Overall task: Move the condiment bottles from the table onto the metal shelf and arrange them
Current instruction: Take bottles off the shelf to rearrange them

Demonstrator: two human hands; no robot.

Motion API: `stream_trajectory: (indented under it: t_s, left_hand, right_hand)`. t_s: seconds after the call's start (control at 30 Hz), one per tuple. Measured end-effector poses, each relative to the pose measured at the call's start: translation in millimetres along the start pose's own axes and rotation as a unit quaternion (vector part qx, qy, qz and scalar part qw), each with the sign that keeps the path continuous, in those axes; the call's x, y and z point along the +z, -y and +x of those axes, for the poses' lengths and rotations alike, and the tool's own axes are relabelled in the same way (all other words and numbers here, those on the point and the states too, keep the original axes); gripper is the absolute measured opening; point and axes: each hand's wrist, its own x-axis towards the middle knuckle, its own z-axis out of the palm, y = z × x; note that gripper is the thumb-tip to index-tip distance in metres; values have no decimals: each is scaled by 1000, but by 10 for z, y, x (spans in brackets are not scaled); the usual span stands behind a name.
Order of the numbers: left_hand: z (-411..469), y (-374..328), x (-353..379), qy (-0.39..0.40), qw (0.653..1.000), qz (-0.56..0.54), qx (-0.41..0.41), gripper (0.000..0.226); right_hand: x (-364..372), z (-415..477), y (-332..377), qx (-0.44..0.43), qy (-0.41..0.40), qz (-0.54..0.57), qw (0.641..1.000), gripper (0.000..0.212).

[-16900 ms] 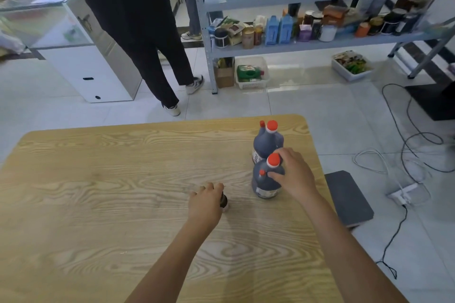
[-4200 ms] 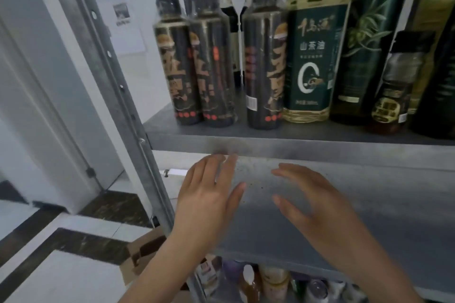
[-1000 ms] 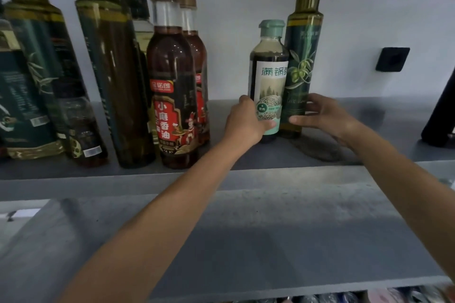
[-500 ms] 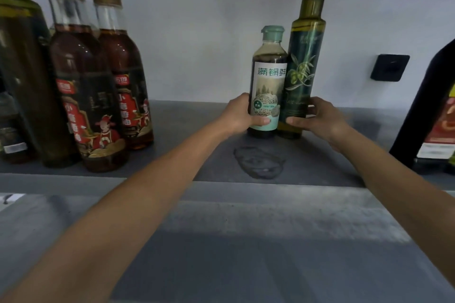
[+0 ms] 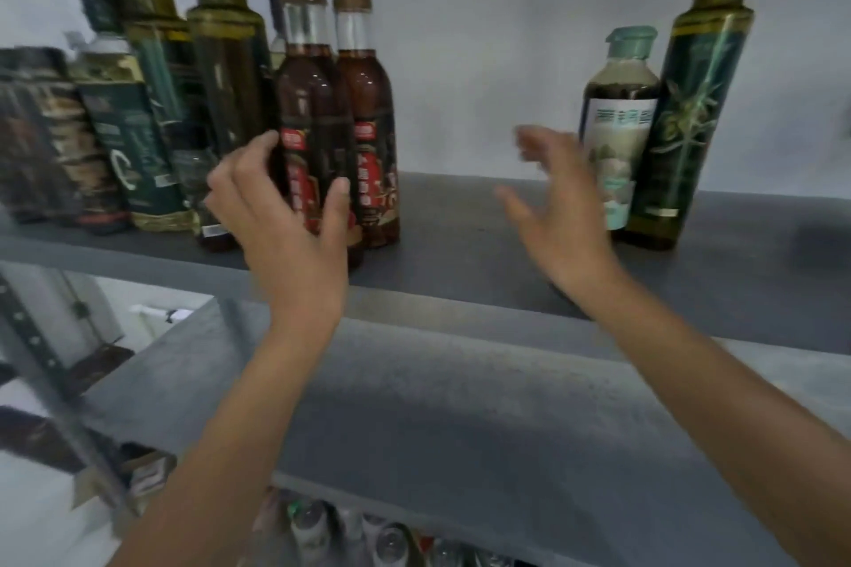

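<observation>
On the far left of the metal shelf (image 5: 460, 244), a blurred crowd of dark bottles (image 5: 115, 143) stands packed together, green and black labels smeared by camera motion. Just right of them stand two brown bottles with tan caps, side by side and touching: the nearer red-labelled bottle (image 5: 306, 115) and its twin (image 5: 368, 115) behind and to the right.

The left hand (image 5: 281, 216) has moved. Half a second ago it was wrapped round the teal-capped bottle; now it is at the nearer red-labelled bottle, fingers curled behind its left side and thumb (image 5: 338, 207) on its right, the grip partly closed about the body. Whether it presses firmly cannot be told through the blur.

Between the hands lies a bare stretch of grey shelf board. The right hand (image 5: 562, 207), which earlier rested against the olive-oil bottle's base, now hangs in the air with its grip spread apart, fingers fanned and blurred, holding nothing. It sits in front of the lower left of the teal-capped bottle (image 5: 619, 115); contact cannot be judged.

That teal-capped bottle stands upright on the shelf, released by both hands, touching or just beside the tall olive-oil bottle (image 5: 690, 115) on its right, the same pairing as before. The view has swung leftward, so this pair now lies at the right edge instead of the centre.
</observation>
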Motion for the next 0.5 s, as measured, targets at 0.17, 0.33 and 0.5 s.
stream_trajectory:
  t_s: [0.17,0.33,0.5]
  left_hand:
    - [87,275,-67,202,967,-51,-145,63]
    - [176,340,-101,284,939,-31,-190,60]
    - [217,287,-125,301,936,7,-181,55]
  right_hand:
    - [897,348,307,326,223,270,878,71]
    - [1051,554,182,312,361,301,826,53]
    - [1086,564,188,249,364,269,856,57]
